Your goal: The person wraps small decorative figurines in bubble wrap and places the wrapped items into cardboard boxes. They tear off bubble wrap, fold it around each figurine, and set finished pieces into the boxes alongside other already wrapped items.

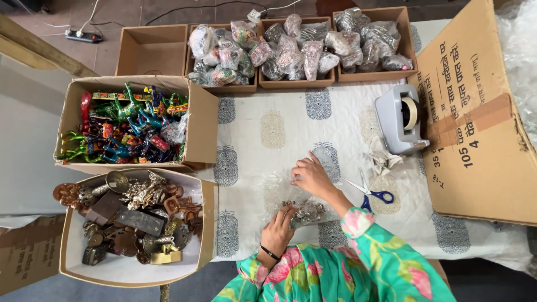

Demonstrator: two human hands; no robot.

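Small handicraft packing workshop, shown by: surface (347, 128) covered with block-printed quilted cloth; cardboard box (193, 120) filled with painted animal figurines (126, 126); second box (207, 223) filled with brass and metal trinkets (140, 215); row of trays (330, 81) stacked with bubble-wrapped items (296, 47); tape dispenser (400, 120) and blue-handled scissors (372, 194) laid at hand; flattened shipping carton (481, 128) at side; power strip (83, 36) seen on tiled floor

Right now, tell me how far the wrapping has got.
Done: three trays at the back hold wrapped bundles; a fourth tray is empty. In hand: left hand and right hand fold bubble wrap around a metal figurine. Left: two boxes of unwrapped colourful figurines and metal pieces.
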